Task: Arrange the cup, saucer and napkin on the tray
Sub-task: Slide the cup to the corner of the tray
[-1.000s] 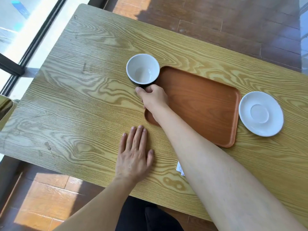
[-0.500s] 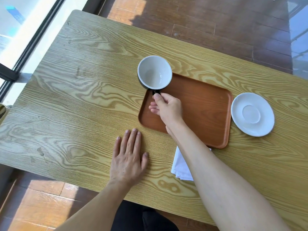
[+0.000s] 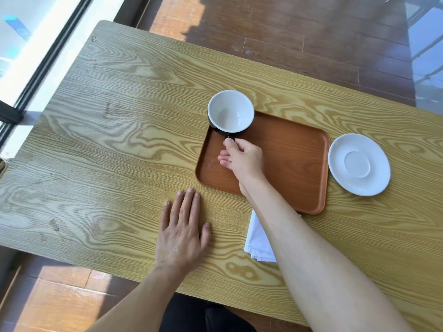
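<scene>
Head view: the thumb (image 3: 229, 143) of the right hand (image 3: 243, 161) pinches the small dark handle of the cup (image 3: 230, 111), the other fingers curled loosely beneath it, tips visible above the tray (image 3: 294, 149). The cup, white inside and dark outside, is upright and empty, and sits over the tray's far left corner, its rim overhanging the tray edge; whether its base rests on the tray or hangs just above it cannot be told. The left hand (image 3: 183, 233) lies flat on the table (image 3: 119, 140), fingers spread slightly, holding nothing, just beside the tray's near left corner.

To finish this step well, the cup likely wants carrying further in over the tray floor before release, kept level by the handle pinch, since a base set on the raised lip could tip. Leaving room matters too: the saucer (image 3: 358, 164) waits empty on the table just beside the tray's right edge, and the folded white napkin (image 3: 256, 238) lies on the table at the tray's near edge, partly hidden under the right forearm. Apart from the cup at its corner, the tray holds nothing.
</scene>
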